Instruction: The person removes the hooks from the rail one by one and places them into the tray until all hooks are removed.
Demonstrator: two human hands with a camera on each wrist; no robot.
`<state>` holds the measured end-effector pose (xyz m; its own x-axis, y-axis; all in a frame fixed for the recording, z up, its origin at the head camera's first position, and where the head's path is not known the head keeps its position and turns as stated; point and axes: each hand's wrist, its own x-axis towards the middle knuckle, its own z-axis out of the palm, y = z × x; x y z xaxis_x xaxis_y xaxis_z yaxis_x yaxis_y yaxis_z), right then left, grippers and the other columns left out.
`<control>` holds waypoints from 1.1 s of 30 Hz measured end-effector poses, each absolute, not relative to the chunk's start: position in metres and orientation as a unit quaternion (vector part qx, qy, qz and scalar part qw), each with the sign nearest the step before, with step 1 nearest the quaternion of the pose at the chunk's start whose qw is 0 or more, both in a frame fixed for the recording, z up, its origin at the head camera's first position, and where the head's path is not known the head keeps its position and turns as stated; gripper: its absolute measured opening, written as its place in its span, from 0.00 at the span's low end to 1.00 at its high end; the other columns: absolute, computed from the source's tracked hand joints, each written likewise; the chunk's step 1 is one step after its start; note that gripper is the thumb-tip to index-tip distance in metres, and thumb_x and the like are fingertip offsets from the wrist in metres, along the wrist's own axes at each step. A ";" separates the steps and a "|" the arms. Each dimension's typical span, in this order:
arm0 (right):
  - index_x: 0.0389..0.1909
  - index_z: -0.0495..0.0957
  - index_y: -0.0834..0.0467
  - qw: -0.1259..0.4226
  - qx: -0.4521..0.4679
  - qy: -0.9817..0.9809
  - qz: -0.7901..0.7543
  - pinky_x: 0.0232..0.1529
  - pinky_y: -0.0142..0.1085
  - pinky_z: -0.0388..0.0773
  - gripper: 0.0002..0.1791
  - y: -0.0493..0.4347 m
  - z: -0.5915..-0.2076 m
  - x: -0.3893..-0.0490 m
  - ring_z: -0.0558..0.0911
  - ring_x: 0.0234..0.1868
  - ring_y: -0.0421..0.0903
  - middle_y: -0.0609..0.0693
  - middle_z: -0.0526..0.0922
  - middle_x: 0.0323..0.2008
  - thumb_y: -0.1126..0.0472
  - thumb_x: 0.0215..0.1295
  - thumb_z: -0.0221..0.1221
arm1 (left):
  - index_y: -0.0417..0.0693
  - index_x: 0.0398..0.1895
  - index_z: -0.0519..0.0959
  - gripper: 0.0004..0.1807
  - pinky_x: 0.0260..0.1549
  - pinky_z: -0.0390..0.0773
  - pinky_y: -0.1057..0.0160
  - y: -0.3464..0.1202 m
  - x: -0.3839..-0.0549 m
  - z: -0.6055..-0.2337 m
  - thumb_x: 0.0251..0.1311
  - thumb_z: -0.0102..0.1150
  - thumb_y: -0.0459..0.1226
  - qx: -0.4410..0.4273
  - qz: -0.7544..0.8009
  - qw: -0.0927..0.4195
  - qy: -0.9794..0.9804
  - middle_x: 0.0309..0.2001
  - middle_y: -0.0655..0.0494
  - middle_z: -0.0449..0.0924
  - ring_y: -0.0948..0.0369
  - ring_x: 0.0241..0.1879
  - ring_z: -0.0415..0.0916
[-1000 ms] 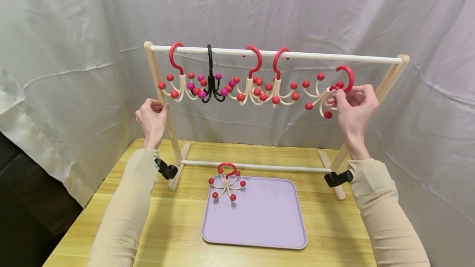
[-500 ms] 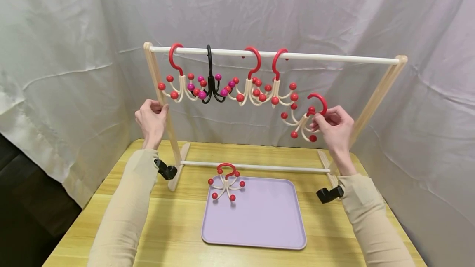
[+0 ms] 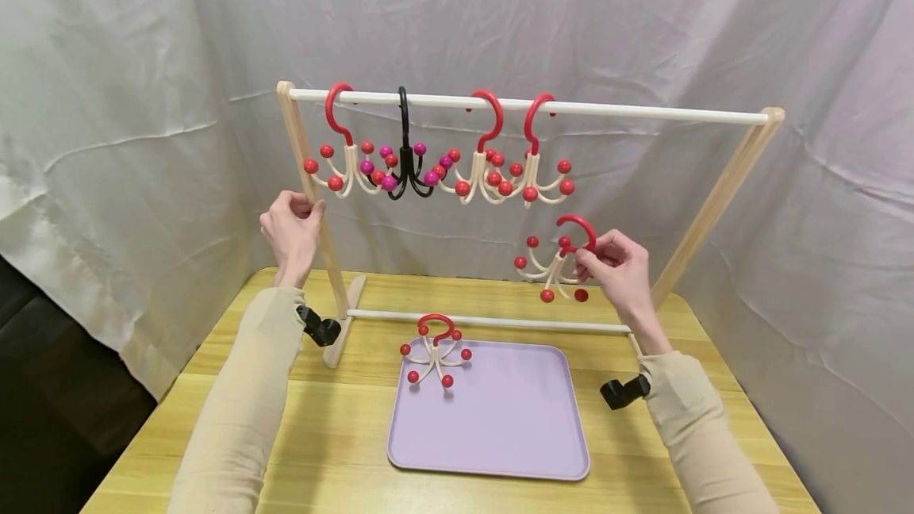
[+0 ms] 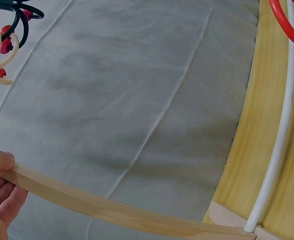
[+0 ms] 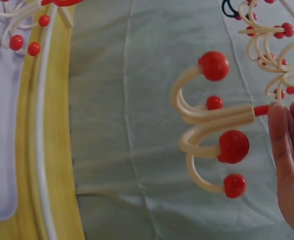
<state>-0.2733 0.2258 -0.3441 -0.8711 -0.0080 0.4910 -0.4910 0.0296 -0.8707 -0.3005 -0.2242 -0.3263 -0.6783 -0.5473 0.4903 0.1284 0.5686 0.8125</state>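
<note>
My right hand (image 3: 617, 270) pinches the red hook of a cream multi-arm hanger (image 3: 557, 266) with red ball tips, held in the air below the rack's top rail (image 3: 657, 113). In the right wrist view this hanger (image 5: 217, 116) lies sideways, its arms pointing away from the fingers. My left hand (image 3: 293, 228) grips the left wooden post (image 3: 330, 248) between thumb and fingers. On the rail hang three red-hooked cream hangers (image 3: 480, 165) and a black hanger (image 3: 406, 161) with magenta balls. Another cream hanger (image 3: 435, 355) rests on the lilac tray (image 3: 514, 443).
The right wooden post (image 3: 717, 201) of the rack stands behind my right hand. A white lower bar (image 3: 514, 323) runs between the rack's feet, just behind the tray. Grey cloth (image 3: 614, 30) hangs around the wooden table (image 3: 343, 450).
My right hand has come down and to the left from near the rail's right end, carrying the hanger with it. My left hand stays at the post.
</note>
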 end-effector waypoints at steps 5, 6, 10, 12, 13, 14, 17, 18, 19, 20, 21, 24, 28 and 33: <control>0.34 0.73 0.76 0.152 0.206 -0.717 0.649 0.25 0.30 0.82 0.09 0.225 -0.356 -0.272 0.84 0.20 0.38 0.45 0.86 0.22 0.74 0.63 0.63 | 0.36 0.45 0.81 0.15 0.38 0.71 0.67 -0.225 -0.300 -0.326 0.65 0.65 0.41 0.131 -0.443 0.380 -0.801 0.42 0.39 0.87 0.47 0.40 0.83; 0.35 0.73 0.77 0.145 0.209 -0.720 0.646 0.26 0.31 0.83 0.09 0.225 -0.358 -0.272 0.84 0.20 0.39 0.45 0.86 0.22 0.74 0.63 0.63 | 0.36 0.44 0.81 0.14 0.37 0.70 0.67 -0.225 -0.301 -0.325 0.65 0.65 0.40 0.131 -0.443 0.380 -0.802 0.42 0.39 0.87 0.47 0.40 0.83; 0.36 0.74 0.77 0.121 0.215 -0.735 0.631 0.27 0.32 0.83 0.09 0.224 -0.366 -0.272 0.85 0.22 0.41 0.44 0.87 0.24 0.73 0.63 0.63 | 0.37 0.44 0.81 0.14 0.37 0.70 0.67 -0.225 -0.301 -0.325 0.65 0.65 0.40 0.132 -0.441 0.381 -0.802 0.42 0.39 0.87 0.47 0.40 0.83; 0.36 0.75 0.76 0.111 0.216 -0.745 0.621 0.27 0.32 0.83 0.09 0.224 -0.370 -0.271 0.86 0.22 0.42 0.42 0.87 0.25 0.72 0.64 0.63 | 0.37 0.44 0.81 0.14 0.38 0.71 0.67 -0.225 -0.302 -0.325 0.65 0.65 0.40 0.132 -0.440 0.380 -0.802 0.42 0.39 0.87 0.48 0.40 0.83; 0.36 0.75 0.76 0.106 0.216 -0.749 0.617 0.27 0.32 0.84 0.09 0.223 -0.371 -0.271 0.86 0.23 0.43 0.42 0.87 0.25 0.72 0.64 0.63 | 0.37 0.44 0.81 0.14 0.38 0.71 0.67 -0.225 -0.302 -0.325 0.65 0.65 0.40 0.132 -0.441 0.379 -0.803 0.42 0.39 0.87 0.48 0.40 0.83; 0.36 0.75 0.75 0.100 0.216 -0.753 0.613 0.28 0.32 0.84 0.09 0.223 -0.373 -0.270 0.86 0.23 0.43 0.41 0.87 0.26 0.72 0.64 0.63 | 0.37 0.44 0.81 0.14 0.38 0.72 0.66 -0.224 -0.302 -0.325 0.65 0.65 0.40 0.132 -0.442 0.379 -0.802 0.42 0.39 0.87 0.48 0.40 0.83; 0.37 0.76 0.73 0.084 0.216 -0.764 0.601 0.29 0.33 0.84 0.09 0.222 -0.379 -0.269 0.86 0.24 0.44 0.41 0.87 0.27 0.71 0.64 0.64 | 0.37 0.44 0.81 0.14 0.39 0.71 0.66 -0.224 -0.302 -0.325 0.65 0.64 0.40 0.132 -0.443 0.377 -0.802 0.42 0.39 0.87 0.48 0.39 0.82; 0.36 0.76 0.73 0.079 0.217 -0.765 0.601 0.29 0.34 0.84 0.09 0.222 -0.382 -0.269 0.86 0.24 0.44 0.42 0.87 0.27 0.70 0.64 0.64 | 0.36 0.44 0.81 0.14 0.40 0.71 0.66 -0.224 -0.302 -0.325 0.65 0.64 0.40 0.132 -0.444 0.377 -0.802 0.42 0.38 0.87 0.48 0.39 0.82; 0.36 0.76 0.73 0.074 0.219 -0.766 0.600 0.29 0.34 0.84 0.08 0.221 -0.384 -0.269 0.86 0.24 0.43 0.43 0.87 0.27 0.70 0.64 0.64 | 0.36 0.44 0.81 0.14 0.39 0.71 0.66 -0.224 -0.302 -0.325 0.65 0.64 0.40 0.132 -0.444 0.376 -0.802 0.42 0.39 0.87 0.48 0.40 0.82; 0.36 0.76 0.72 0.069 0.221 -0.766 0.599 0.29 0.34 0.84 0.08 0.220 -0.387 -0.269 0.86 0.24 0.43 0.43 0.87 0.27 0.70 0.64 0.64 | 0.36 0.44 0.81 0.14 0.39 0.71 0.66 -0.224 -0.302 -0.326 0.65 0.64 0.40 0.132 -0.444 0.376 -0.803 0.42 0.39 0.87 0.48 0.40 0.82; 0.36 0.76 0.72 0.065 0.224 -0.766 0.599 0.29 0.34 0.84 0.08 0.219 -0.389 -0.269 0.86 0.24 0.42 0.44 0.87 0.26 0.70 0.64 0.64 | 0.36 0.44 0.81 0.14 0.39 0.71 0.66 -0.225 -0.302 -0.326 0.65 0.64 0.40 0.133 -0.443 0.376 -0.803 0.42 0.38 0.87 0.48 0.40 0.82; 0.35 0.76 0.73 0.048 0.238 -0.755 0.609 0.28 0.36 0.84 0.08 0.215 -0.398 -0.270 0.86 0.24 0.41 0.47 0.87 0.26 0.71 0.63 0.64 | 0.37 0.44 0.81 0.14 0.38 0.73 0.66 -0.224 -0.302 -0.326 0.65 0.65 0.40 0.135 -0.442 0.375 -0.804 0.42 0.39 0.87 0.48 0.40 0.82; 0.35 0.75 0.73 0.020 0.253 -0.747 0.614 0.28 0.38 0.85 0.08 0.210 -0.409 -0.271 0.86 0.24 0.41 0.47 0.87 0.25 0.72 0.63 0.64 | 0.38 0.44 0.81 0.13 0.36 0.72 0.67 -0.224 -0.303 -0.326 0.65 0.65 0.40 0.136 -0.442 0.377 -0.803 0.42 0.39 0.87 0.49 0.40 0.82; 0.36 0.76 0.73 -0.009 0.246 -0.760 0.602 0.32 0.43 0.86 0.08 0.203 -0.422 -0.270 0.87 0.26 0.43 0.53 0.88 0.27 0.71 0.64 0.64 | 0.38 0.45 0.81 0.14 0.36 0.72 0.68 -0.224 -0.303 -0.327 0.66 0.64 0.40 0.132 -0.444 0.376 -0.802 0.42 0.40 0.87 0.49 0.40 0.83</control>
<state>-0.2696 0.2032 -0.4218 -0.8793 -0.3844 0.2813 -0.3621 0.1558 -0.9190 -0.3029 -0.2244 -0.3265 -0.6817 -0.5465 0.4865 0.1214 0.5712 0.8118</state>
